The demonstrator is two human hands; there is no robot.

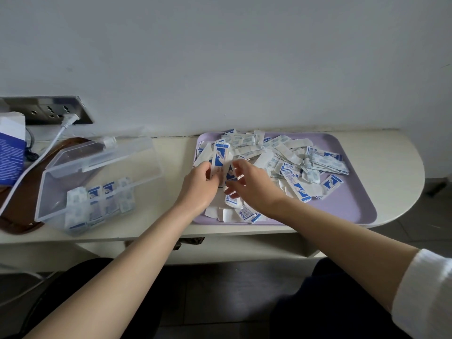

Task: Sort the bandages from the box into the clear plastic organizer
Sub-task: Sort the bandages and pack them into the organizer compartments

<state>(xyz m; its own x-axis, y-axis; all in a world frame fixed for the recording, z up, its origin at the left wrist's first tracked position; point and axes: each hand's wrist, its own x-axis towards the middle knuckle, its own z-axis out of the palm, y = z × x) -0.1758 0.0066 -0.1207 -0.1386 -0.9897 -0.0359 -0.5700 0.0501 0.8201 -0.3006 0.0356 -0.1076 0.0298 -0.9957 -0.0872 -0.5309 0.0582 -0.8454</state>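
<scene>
Your left hand (pixel 200 184) is over the near left part of the lilac tray (pixel 347 206), its fingers curled round a blue-and-white bandage strip (pixel 221 156) that stands upright above the knuckles; there may be more than one strip in that grip, but you cannot tell from here. Your right hand (pixel 253 187) is just beside it, on the right, fingers bent and loosely spread, with thumb and fingertips at a second blue-printed wrapper (pixel 230 174) between the two hands; whether it actually pinches that wrapper cannot be told. The loose pile of bandages (pixel 281 155) lies on the tray, thickest at the far left and middle, thinning out toward the right. The clear plastic organizer (pixel 97 174) sits on the table (pixel 171 152) to the left of the tray, well apart from your hands, its lid tipped up and open. Sorted bandages (pixel 100 201) stand on end in a row in its near compartments. The organizer's left end rests on a brown board (pixel 19 204). At the far left edge stands the blue-and-white box (pixel 11 148), and behind it on the wall a metal socket plate (pixel 49 110) holds a white plug (pixel 69 118).
</scene>
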